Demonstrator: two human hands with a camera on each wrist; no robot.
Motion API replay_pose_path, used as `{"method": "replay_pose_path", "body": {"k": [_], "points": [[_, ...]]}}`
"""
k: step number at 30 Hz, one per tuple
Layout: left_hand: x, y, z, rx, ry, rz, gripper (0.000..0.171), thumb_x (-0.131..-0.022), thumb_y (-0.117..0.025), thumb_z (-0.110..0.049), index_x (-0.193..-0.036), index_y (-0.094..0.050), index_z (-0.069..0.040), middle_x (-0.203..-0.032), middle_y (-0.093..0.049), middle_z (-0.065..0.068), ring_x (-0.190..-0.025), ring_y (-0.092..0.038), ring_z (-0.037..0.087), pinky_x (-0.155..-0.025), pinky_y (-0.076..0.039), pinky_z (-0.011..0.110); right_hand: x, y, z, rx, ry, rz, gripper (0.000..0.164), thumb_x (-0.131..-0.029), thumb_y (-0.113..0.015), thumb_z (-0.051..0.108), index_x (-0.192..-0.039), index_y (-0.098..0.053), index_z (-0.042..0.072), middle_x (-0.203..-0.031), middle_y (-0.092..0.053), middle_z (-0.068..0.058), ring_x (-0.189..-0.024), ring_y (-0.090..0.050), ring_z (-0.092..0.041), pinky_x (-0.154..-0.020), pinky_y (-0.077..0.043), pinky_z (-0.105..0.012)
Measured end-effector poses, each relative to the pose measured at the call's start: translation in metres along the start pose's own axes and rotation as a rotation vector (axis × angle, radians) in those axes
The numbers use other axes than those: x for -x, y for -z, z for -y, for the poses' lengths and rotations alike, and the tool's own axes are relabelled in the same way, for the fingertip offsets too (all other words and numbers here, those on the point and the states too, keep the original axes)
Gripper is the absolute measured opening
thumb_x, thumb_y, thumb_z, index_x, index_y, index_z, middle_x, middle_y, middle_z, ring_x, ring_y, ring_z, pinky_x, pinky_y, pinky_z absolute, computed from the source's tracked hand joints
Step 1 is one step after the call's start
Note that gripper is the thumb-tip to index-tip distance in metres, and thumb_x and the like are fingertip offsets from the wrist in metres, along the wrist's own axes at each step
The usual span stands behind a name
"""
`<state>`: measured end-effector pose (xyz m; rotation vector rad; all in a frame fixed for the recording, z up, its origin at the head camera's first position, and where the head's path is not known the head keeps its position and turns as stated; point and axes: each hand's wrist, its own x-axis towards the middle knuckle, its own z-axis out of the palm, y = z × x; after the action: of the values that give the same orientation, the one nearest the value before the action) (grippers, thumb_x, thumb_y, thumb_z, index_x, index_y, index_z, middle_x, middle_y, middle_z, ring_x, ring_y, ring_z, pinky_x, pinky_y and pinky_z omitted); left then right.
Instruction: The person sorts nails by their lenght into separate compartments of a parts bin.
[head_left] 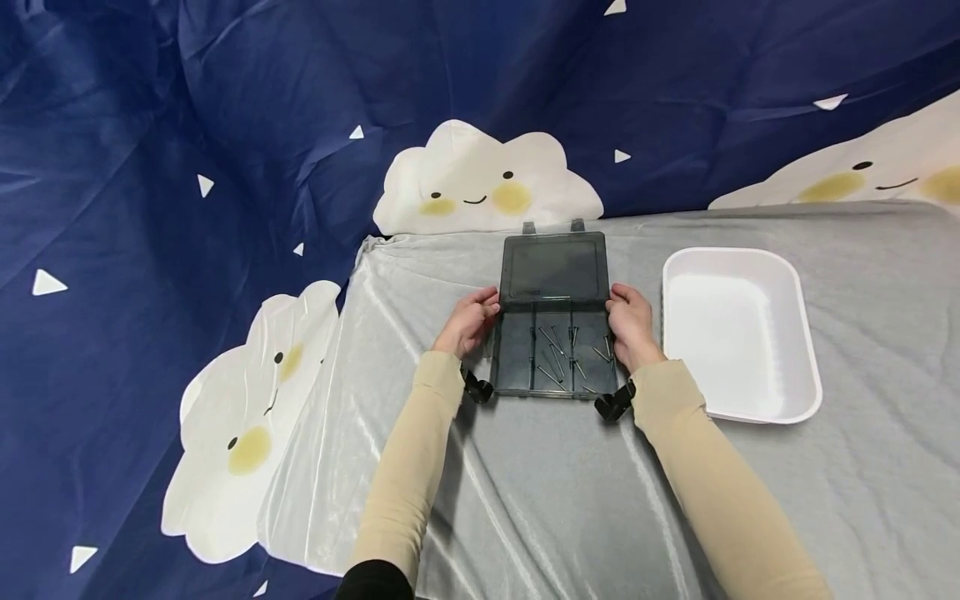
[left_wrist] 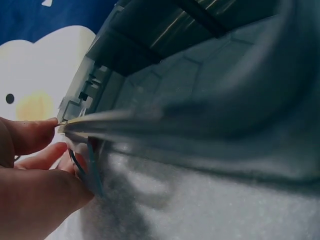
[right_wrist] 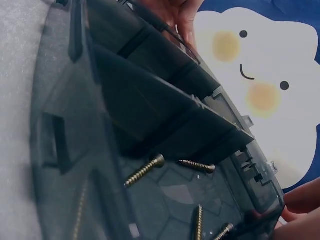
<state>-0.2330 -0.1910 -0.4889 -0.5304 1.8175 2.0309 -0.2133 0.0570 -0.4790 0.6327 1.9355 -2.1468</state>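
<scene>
A dark see-through compartment box [head_left: 512, 358] lies on the grey cloth with its lid [head_left: 555, 265] swung back. Several brass-coloured screws [right_wrist: 145, 170] are loose in its middle and right sections, while the left section shows a bare floor. My left hand [head_left: 470, 320] grips the box's left side near the hinge, thumb and fingers about the edge in the left wrist view. On the opposite side, my right hand [head_left: 632, 323] holds the right edge near the hinge. Only part of its fingers [right_wrist: 300, 210] shows in the right wrist view.
To the right of the box stands a white plastic tub [head_left: 723, 333], close to my right forearm. Wrinkled grey cloth [head_left: 555, 492] covers the work surface. A navy curtain [head_left: 300, 100] with cloud prints hangs behind and at the left.
</scene>
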Motion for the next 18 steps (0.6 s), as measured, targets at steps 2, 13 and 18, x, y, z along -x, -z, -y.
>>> {"method": "replay_pose_path", "body": {"k": [2,13,18], "points": [[-0.0006,0.0002,-0.0002,-0.009,-0.006,-0.003,0.052,-0.096,-0.048,0.004,-0.147,-0.039,-0.006,-0.149,-0.044,0.011,-0.135,-0.045,0.02,-0.097,-0.04,0.027,-0.0009,-0.0001,-0.0001,0.01,0.015,-0.002,0.051,-0.097,-0.035,-0.003,-0.149,-0.031,-0.002,-0.152,-0.036,-0.019,-0.14,-0.033,-0.025,-0.115,-0.028,-0.034],[-0.0017,-0.002,-0.0014,-0.106,-0.127,-0.002,0.062,-0.092,-0.048,0.011,-0.148,-0.038,-0.012,-0.148,-0.045,0.012,-0.132,-0.047,0.026,-0.106,-0.04,0.034,-0.0043,0.0,0.0003,0.038,0.082,-0.025,0.057,-0.092,-0.035,-0.009,-0.148,-0.034,0.0,-0.15,-0.04,-0.017,-0.137,-0.038,-0.024,-0.107,-0.035,-0.029],[-0.0018,-0.0031,-0.0035,-0.208,-0.2,-0.025,0.068,-0.088,-0.048,0.015,-0.148,-0.04,-0.016,-0.144,-0.048,0.014,-0.124,-0.053,0.028,-0.081,-0.044,0.021,-0.0048,0.0,0.0,0.089,0.12,-0.04,0.055,-0.092,-0.037,-0.008,-0.146,-0.037,0.001,-0.147,-0.044,-0.017,-0.136,-0.04,-0.025,-0.11,-0.035,-0.035]]}}
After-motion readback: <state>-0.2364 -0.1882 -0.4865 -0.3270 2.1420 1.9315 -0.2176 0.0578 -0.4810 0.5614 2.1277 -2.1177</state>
